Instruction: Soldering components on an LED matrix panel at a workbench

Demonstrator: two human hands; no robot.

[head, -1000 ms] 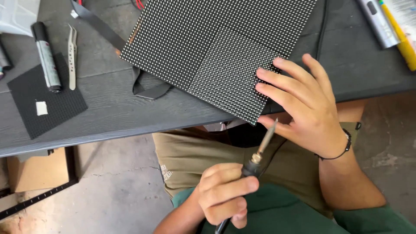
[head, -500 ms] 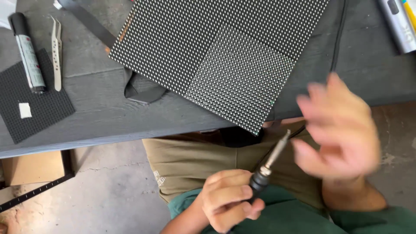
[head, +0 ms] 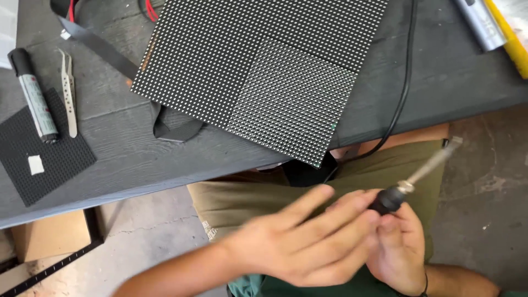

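Both hands low over the lap, off the worktop. Right hand (head: 399,250) has fingers clamped on the black handle of the soldering iron (head: 418,179), metal tip angled up-right, clear of the worktop's near edge. Left hand (head: 302,242) blurred, fingers stretched out together, tips touching the iron's handle; not gripping. LED panel (head: 258,71) lies flat, one corner overhanging the near edge. Black cable (head: 404,82) runs beside it. Left end of the worktop (head: 126,159): small dark panel piece (head: 44,159), marker (head: 33,96), tweezers (head: 69,91).
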